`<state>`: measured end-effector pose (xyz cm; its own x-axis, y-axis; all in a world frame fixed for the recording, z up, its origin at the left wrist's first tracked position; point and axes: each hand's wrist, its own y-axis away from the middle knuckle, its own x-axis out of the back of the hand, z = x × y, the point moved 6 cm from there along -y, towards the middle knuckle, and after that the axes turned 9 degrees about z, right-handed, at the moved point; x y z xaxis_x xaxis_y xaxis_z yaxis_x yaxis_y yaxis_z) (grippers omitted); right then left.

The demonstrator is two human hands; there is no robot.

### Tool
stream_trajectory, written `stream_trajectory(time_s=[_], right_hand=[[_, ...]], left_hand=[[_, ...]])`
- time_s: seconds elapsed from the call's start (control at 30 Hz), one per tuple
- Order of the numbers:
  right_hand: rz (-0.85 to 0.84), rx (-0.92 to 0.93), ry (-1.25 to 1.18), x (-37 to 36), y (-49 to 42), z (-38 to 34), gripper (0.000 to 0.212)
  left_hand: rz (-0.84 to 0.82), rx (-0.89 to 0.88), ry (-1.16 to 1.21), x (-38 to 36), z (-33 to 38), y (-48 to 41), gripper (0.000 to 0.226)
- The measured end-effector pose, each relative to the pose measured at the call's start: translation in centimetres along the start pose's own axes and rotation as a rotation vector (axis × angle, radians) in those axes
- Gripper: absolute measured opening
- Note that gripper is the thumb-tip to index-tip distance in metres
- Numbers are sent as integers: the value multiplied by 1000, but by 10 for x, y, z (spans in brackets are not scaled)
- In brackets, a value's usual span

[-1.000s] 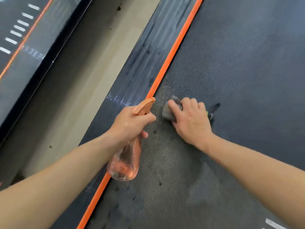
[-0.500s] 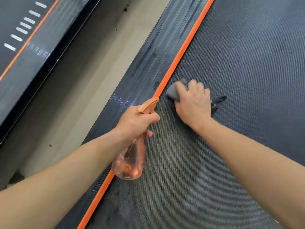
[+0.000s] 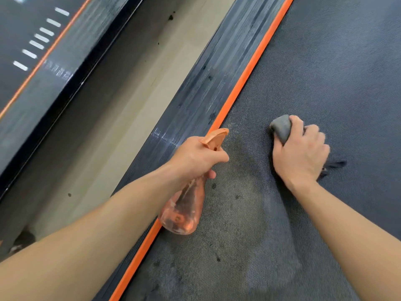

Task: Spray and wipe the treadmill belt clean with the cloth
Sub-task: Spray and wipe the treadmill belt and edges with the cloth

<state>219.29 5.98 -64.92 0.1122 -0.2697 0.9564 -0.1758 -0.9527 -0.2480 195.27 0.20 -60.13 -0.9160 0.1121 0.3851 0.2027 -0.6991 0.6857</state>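
The dark textured treadmill belt (image 3: 325, 72) fills the right of the view, with a paler wet patch near me. My right hand (image 3: 300, 153) presses a bunched grey cloth (image 3: 282, 127) onto the belt, fingers curled over it; a dark corner of the cloth sticks out to the right of the hand. My left hand (image 3: 196, 157) grips the neck of a clear orange spray bottle (image 3: 184, 211), which hangs tilted over the belt's left edge with its orange nozzle pointing up and away.
An orange strip (image 3: 243, 83) runs along the belt's left edge, beside a ribbed dark side rail (image 3: 208, 68). Left of that lies a beige floor gap (image 3: 138, 88), then a neighbouring treadmill (image 3: 32, 53) with white marks.
My right hand has slid the cloth away from the orange strip, rightward across the belt. The left hand with the bottle has hardly moved.
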Motion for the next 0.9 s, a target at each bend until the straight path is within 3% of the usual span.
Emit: stream_trajectory(time_s=[0.13,0.3,0.47,0.77,0.9], right_hand=[[14,0,-15,0,1,0,50],[15,6,1,-2,3,1,50],[5,9,7,-2,3,0,50],[30,15,-47,5,0,-6,51],[51,55,-88,2,-26,-34,50]], left_hand=[[61,71,-50,-3,2,-7,46],[11,68,-67,-12,2,-3,46],[16,49,-204,-11,-5,6,14],[-1,82,-313,8,-34,24,24],[38,78,-197,20,-41,27,15]])
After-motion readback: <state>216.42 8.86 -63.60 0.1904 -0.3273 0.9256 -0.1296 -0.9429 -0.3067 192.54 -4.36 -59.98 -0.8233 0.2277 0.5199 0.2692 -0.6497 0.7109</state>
